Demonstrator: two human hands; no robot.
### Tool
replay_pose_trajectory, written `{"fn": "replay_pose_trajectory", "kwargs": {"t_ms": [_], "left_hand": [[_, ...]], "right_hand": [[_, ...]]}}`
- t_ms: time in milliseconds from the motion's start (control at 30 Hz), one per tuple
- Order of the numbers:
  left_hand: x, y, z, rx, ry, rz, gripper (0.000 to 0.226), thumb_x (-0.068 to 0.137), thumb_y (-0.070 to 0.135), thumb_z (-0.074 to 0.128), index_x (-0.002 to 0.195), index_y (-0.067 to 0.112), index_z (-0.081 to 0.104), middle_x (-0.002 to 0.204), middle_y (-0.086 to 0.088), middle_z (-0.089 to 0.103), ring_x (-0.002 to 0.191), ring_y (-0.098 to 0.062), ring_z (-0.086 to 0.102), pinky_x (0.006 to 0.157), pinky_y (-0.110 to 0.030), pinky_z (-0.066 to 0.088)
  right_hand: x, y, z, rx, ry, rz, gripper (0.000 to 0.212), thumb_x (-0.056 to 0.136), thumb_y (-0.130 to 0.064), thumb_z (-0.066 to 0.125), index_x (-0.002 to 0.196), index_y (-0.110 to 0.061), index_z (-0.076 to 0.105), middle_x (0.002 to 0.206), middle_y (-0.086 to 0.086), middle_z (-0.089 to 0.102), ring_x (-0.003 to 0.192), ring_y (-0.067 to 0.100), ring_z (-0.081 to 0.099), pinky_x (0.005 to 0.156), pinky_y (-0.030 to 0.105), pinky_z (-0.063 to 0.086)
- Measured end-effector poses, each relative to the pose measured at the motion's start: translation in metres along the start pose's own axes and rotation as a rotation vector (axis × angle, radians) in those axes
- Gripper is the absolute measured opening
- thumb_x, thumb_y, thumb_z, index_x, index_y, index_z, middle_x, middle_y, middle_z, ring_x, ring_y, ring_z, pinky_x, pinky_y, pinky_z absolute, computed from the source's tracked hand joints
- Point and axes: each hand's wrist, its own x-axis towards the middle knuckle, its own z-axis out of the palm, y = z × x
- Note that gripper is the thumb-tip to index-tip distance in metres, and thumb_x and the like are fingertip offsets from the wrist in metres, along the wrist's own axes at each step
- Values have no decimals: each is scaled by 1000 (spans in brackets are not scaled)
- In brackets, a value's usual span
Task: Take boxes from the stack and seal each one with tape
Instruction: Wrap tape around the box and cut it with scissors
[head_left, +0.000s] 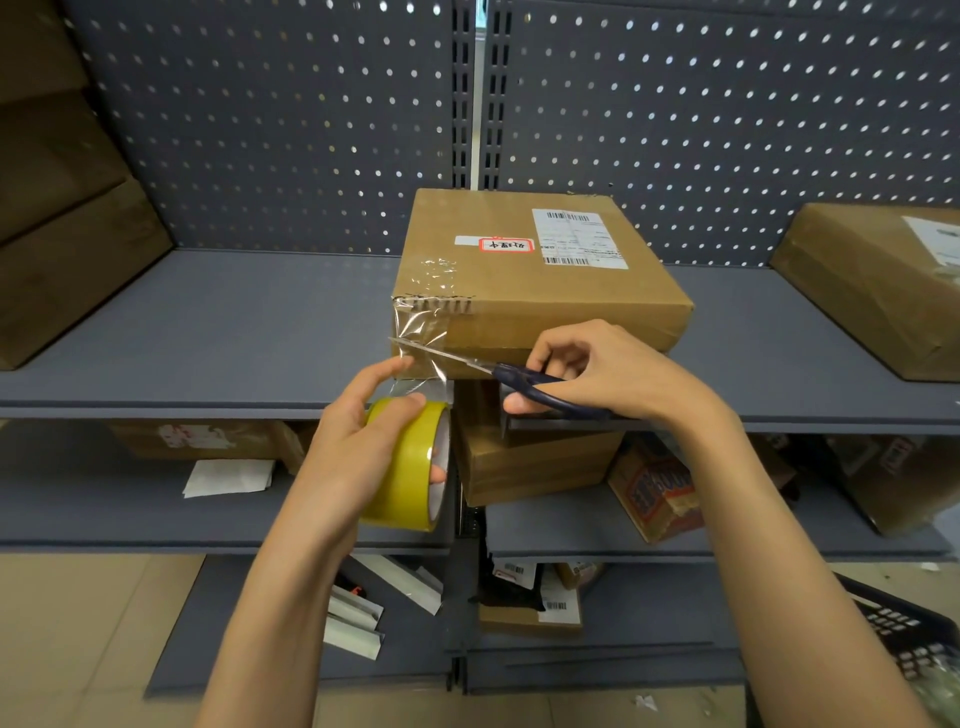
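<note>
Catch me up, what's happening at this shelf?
A person is taping a cardboard box on the grey shelf. The left hand holds a yellow tape roll, with clear tape stretched up onto the box's front left corner. The right hand holds blue-handled scissors, blades at the strip, apparently about to cut.
</note>
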Motion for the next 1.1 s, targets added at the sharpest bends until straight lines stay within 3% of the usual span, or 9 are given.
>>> {"fn": "replay_pose_trajectory", "kwargs": {"t_ms": [100,333,600,900,1000,1100], "left_hand": [[1,-1,1,1,-3,0,34,95,20,56,125,36,55,89,-8,62,48,-19,66,43,-23,50],[1,-2,2,3,4,6,33,95,20,56,122,37,54,98,-7,63,48,-18,67,43,-23,50],[-1,-4,1,-16,31,20,31,95,19,56,122,34,58,90,-9,65,46,-17,65,43,-23,50],[-10,-5,-3,-17,70,35,26,93,24,58,110,44,61,105,-15,62,54,-23,66,61,-35,55],[-12,-3,-2,-32,68,30,26,93,23,58,111,42,61,105,-13,62,50,-21,65,54,-30,53],[-14,-2,-1,-49,60,21,26,93,22,58,110,41,61,106,-12,62,47,-21,64,47,-25,52]], "right_hand": [[1,0,-1,13,-2,-27,50,54,-61,76,80,-18,70,67,3,66,57,2,49,61,25,40],[1,3,-1,71,-19,-59,33,66,-40,83,79,-13,70,61,-2,63,53,1,50,54,13,39],[1,4,4,86,2,-85,29,67,-35,84,76,-13,68,55,-9,60,52,2,47,51,13,37],[1,-5,7,87,62,-145,39,61,-44,83,77,-12,69,62,-4,61,58,5,48,56,19,39],[0,-10,7,124,82,-164,45,57,-48,80,79,-10,69,64,-2,62,59,7,48,58,22,40],[-1,-16,7,212,188,-164,39,58,-43,82,76,-12,67,63,-2,61,58,6,48,56,19,39]]}}
